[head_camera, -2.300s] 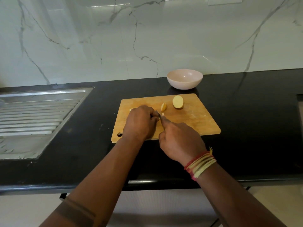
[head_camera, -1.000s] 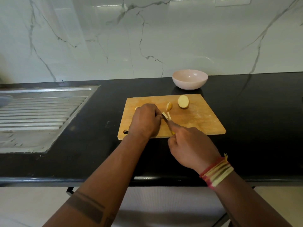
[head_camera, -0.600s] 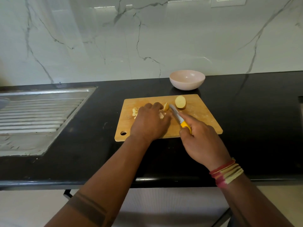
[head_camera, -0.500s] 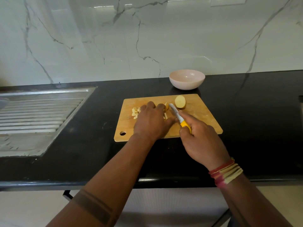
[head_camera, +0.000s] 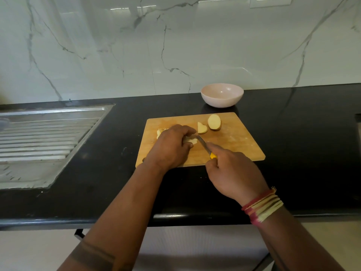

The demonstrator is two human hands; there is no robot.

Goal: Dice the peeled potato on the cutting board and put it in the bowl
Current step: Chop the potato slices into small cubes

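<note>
A wooden cutting board [head_camera: 236, 142] lies on the black counter. My left hand [head_camera: 172, 146] holds a pale potato piece [head_camera: 190, 140] down on the board, fingers curled over it. My right hand [head_camera: 232, 174] grips a knife [head_camera: 205, 146] with a yellow handle, its blade tip beside that piece. A potato half [head_camera: 214, 122] and a smaller wedge [head_camera: 201, 128] lie at the board's far side. Small cut bits [head_camera: 159, 132] peek out left of my left hand. The pink bowl [head_camera: 222, 95] stands behind the board and holds nothing that I can see.
A steel sink drainboard [head_camera: 46, 137] fills the counter's left side. A white marble wall [head_camera: 175, 45] rises behind the counter. The black counter [head_camera: 302, 133] runs on to the right of the board. The counter's front edge is just under my forearms.
My left hand has drawn back from the wedge and now holds a potato piece nearer the board's middle. The knife blade has come down beside it. The wedge and half stay put.
</note>
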